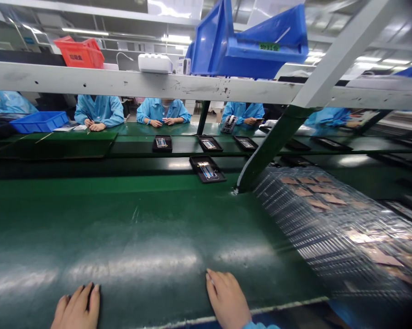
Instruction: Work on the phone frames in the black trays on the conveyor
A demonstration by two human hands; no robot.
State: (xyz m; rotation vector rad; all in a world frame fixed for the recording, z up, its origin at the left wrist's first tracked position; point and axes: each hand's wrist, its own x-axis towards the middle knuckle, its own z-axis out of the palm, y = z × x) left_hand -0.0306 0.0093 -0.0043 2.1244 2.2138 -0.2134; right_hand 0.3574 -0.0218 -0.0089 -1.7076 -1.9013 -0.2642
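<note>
- Our left hand lies flat on the glossy dark-green work mat, fingers together and holding nothing.
- Our right hand rests the same way — fingers extended, empty.
- Just right of the right fingertips lies the clear plastic blister tray of small copper-coloured parts.
- Well beyond both sets of fingertips sits a black rectangular tray holding a phone-like part — untouched.
</note>
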